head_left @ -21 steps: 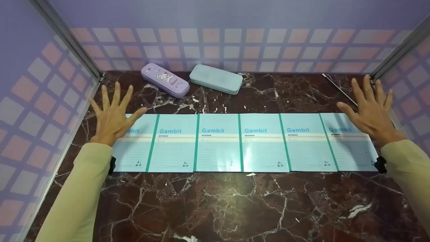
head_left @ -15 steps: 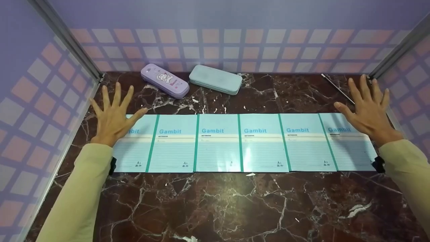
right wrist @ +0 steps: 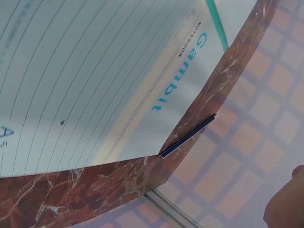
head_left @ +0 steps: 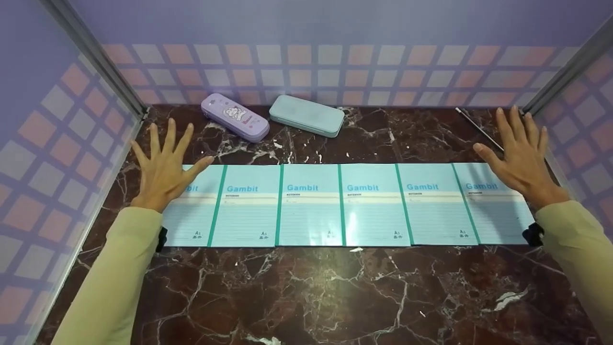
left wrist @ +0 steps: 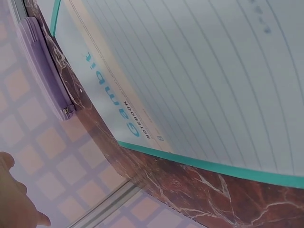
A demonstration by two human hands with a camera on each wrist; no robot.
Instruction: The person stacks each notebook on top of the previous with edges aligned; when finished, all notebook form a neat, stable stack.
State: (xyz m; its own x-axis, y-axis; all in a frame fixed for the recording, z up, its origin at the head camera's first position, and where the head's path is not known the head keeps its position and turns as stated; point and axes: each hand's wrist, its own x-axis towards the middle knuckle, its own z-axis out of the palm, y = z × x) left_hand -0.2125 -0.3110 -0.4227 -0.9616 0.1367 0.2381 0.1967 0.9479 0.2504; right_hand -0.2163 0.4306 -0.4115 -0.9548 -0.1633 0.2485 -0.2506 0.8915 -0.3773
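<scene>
My left hand point(head_left: 165, 167), fingers spread wide, is over the leftmost notebook point(left wrist: 190, 85) and holds nothing. At the other end of the row my right hand point(head_left: 522, 163) is spread in the same way above the rightmost notebook point(right wrist: 95, 80). Several pale blue "Gambit" notebooks point(head_left: 310, 215) with green spines lie side by side in a straight row between the hands. Beyond the right thumb lies a dark pencil point(head_left: 471, 122), partly hidden by that hand; the right wrist view shows the pencil point(right wrist: 187, 136) by the notebook's top corner.
Behind the row lie a purple pencil case point(head_left: 235, 117) with a cartoon print and a light blue pencil case point(head_left: 306, 115). Checkered partition walls point(head_left: 325, 72) enclose the dark marble tabletop point(head_left: 297, 292) at the back and both sides. White scraps dot its surface.
My right hand has drifted slightly left, still spread. The left hand has hardly moved. The whole head view has shifted down a little; notebooks and pencil cases keep their places.
</scene>
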